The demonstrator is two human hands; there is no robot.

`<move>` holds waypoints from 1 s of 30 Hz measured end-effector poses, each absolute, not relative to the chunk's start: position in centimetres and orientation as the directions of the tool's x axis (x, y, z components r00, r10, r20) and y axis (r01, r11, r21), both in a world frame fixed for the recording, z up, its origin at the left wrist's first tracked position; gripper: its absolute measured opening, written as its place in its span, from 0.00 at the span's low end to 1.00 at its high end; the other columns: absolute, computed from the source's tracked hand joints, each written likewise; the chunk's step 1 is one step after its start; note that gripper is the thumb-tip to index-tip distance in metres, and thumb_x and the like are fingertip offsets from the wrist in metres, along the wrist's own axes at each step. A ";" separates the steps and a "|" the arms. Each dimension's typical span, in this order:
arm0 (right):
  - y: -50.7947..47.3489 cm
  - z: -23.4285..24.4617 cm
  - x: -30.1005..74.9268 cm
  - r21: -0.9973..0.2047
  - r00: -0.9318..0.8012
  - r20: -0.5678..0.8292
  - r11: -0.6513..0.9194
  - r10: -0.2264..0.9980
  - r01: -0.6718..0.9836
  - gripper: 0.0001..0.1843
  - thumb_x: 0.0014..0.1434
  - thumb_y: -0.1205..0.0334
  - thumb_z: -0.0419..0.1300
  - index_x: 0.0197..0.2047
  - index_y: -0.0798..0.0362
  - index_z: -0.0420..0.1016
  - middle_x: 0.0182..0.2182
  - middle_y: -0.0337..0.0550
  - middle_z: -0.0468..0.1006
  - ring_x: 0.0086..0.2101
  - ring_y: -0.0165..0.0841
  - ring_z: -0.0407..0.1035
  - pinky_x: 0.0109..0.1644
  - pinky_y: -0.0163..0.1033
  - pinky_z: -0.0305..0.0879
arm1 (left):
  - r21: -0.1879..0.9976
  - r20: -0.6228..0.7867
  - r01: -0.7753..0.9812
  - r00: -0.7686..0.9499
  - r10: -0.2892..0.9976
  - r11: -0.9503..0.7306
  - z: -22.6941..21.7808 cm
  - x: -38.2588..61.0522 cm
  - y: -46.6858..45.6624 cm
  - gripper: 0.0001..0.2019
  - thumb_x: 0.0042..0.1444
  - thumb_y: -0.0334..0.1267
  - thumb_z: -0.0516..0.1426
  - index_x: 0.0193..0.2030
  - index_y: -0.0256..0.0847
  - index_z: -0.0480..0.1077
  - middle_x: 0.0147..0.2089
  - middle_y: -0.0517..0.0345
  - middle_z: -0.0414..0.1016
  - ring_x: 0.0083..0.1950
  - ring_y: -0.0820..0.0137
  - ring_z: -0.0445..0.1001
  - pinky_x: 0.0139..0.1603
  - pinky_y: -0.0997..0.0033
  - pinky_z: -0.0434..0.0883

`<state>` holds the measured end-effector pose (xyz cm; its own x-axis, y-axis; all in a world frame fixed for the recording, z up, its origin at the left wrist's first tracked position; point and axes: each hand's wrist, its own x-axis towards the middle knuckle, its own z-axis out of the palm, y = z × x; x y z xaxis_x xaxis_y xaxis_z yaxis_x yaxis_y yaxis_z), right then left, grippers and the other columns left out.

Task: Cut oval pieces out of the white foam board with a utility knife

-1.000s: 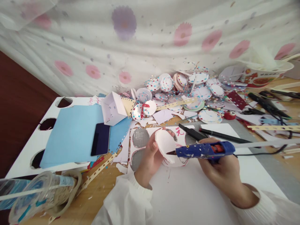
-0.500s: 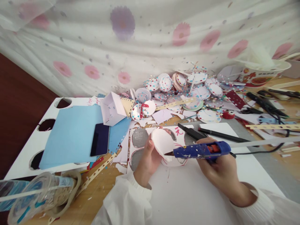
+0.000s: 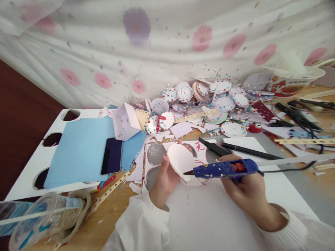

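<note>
My left hand is closed around a white paper piece with a curved wall and round opening, tilted to the right. In my right hand is a blue hot glue gun, smeared with white spots. Its dark nozzle tip meets the lower rim of the paper piece; whether glue comes out cannot be seen. A white stick runs out from the back of the gun. Under both hands lie white sheets and a cut-out card with red marks.
Behind the hands stands a heap of small decorated paper discs. Left are blue paper, a phone, a white paper box and a plastic cup. Black markers and an instant noodle bowl are right.
The paper piece has tipped slightly to the left in my left hand, and the glue gun's nozzle reaches a little further against its rim. Everything else stays put.
</note>
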<state>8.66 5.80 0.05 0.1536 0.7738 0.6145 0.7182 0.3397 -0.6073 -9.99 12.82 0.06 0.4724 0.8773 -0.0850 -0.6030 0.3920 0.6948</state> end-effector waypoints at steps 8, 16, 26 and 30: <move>5.9 0.2 8.7 -0.608 0.136 0.620 0.364 0.773 0.705 0.11 0.52 0.73 0.55 0.35 0.46 0.66 0.31 0.39 0.78 0.29 0.37 0.77 0.32 0.40 0.72 | 0.664 -0.102 -0.624 0.471 0.876 0.412 0.0 -10.0 12.9 0.39 0.46 0.64 0.64 0.60 0.42 0.68 0.58 0.46 0.71 0.63 0.50 0.66 0.61 0.53 0.66; 5.7 0.1 8.7 -0.574 0.140 0.612 0.316 0.778 0.756 0.09 0.52 0.70 0.54 0.35 0.46 0.67 0.29 0.39 0.79 0.26 0.38 0.77 0.28 0.39 0.71 | 0.610 -0.087 -0.671 0.474 0.876 0.423 -0.1 -10.1 13.0 0.34 0.48 0.62 0.64 0.57 0.43 0.70 0.57 0.47 0.72 0.63 0.50 0.66 0.62 0.52 0.65; 5.8 -0.1 8.9 -0.545 0.098 0.621 0.339 0.777 0.766 0.10 0.52 0.72 0.53 0.35 0.47 0.68 0.27 0.37 0.80 0.22 0.35 0.75 0.25 0.37 0.69 | 0.580 -0.114 -0.692 0.453 0.884 0.430 0.2 -10.1 12.9 0.33 0.47 0.61 0.65 0.55 0.44 0.72 0.55 0.48 0.74 0.63 0.50 0.67 0.62 0.52 0.66; 5.7 -0.3 9.0 -0.539 0.100 0.623 0.333 0.776 0.773 0.09 0.54 0.72 0.53 0.36 0.48 0.67 0.27 0.38 0.80 0.22 0.34 0.75 0.24 0.36 0.69 | 0.570 -0.142 -0.704 0.423 0.895 0.424 0.5 -10.0 13.0 0.34 0.46 0.63 0.65 0.54 0.40 0.73 0.53 0.45 0.76 0.63 0.48 0.66 0.62 0.51 0.65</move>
<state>8.96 5.73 -0.29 0.1002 0.7759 0.6228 0.7734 0.3331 -0.5394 -9.99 12.98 0.47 0.4234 0.8947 -0.1425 -0.7042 0.4240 0.5696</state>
